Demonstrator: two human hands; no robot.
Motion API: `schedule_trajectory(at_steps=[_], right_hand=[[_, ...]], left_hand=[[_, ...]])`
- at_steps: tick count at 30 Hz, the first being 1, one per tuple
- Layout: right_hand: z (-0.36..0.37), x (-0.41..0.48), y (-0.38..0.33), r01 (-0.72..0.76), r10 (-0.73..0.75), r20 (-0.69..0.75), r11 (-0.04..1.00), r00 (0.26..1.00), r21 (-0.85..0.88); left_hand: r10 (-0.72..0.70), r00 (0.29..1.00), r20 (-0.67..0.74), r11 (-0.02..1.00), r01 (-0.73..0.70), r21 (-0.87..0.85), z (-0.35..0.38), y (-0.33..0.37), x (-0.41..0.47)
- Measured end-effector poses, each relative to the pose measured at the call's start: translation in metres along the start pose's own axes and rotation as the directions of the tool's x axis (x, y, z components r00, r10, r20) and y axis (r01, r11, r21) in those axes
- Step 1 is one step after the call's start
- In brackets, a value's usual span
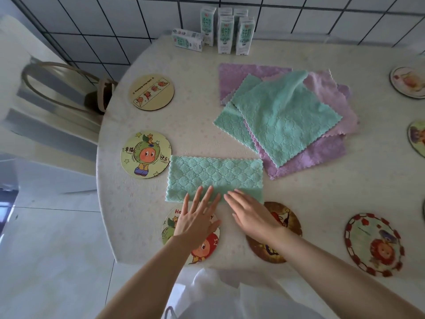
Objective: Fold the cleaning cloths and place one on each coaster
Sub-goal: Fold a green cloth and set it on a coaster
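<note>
A green cloth (215, 174), folded in half into a long rectangle, lies on the table in front of me. My left hand (197, 217) lies flat with straight fingers pressing its near edge. My right hand (249, 214) also lies flat, fingertips on the same edge. A pile of unfolded green and purple cloths (287, 116) sits behind it. Round cartoon coasters ring the table: two on the left (151, 92) (145, 155), two partly under my hands (202, 247) (287, 223), one at near right (374, 245).
Several milk cartons (225, 33) stand at the table's far edge by the tiled wall. More coasters (407, 81) (417, 137) lie at the right edge. A chair (69, 88) stands left of the round table (345, 192). My white garment (230, 293) is below.
</note>
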State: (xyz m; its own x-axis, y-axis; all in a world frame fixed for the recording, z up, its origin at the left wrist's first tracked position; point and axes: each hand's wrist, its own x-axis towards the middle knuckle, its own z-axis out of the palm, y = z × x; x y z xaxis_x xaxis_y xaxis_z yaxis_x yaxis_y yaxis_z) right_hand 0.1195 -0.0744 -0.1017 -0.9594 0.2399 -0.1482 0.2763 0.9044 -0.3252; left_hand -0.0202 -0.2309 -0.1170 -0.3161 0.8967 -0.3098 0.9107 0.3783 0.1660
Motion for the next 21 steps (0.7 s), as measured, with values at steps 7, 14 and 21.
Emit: schedule_trajectory(at_steps=[7, 14, 21], right_hand=[[0.004, -0.024, 0.019, -0.018, 0.023, 0.048, 0.995, 0.999, -0.099], [-0.013, -0.041, 0.038, -0.066, 0.072, 0.038, 0.989, 0.997, -0.135], [-0.025, -0.009, 0.024, -0.105, 0.131, 0.085, 0.959, 0.988, -0.263]], left_hand=[[-0.132, 0.991, 0.011, 0.99, 0.133, -0.052, 0.007, -0.023, -0.027], [-0.26, 0.966, 0.005, 0.963, 0.259, -0.074, 0.009, -0.055, -0.048], [-0.296, 0.955, 0.013, 0.948, 0.296, -0.122, 0.007, -0.054, -0.045]])
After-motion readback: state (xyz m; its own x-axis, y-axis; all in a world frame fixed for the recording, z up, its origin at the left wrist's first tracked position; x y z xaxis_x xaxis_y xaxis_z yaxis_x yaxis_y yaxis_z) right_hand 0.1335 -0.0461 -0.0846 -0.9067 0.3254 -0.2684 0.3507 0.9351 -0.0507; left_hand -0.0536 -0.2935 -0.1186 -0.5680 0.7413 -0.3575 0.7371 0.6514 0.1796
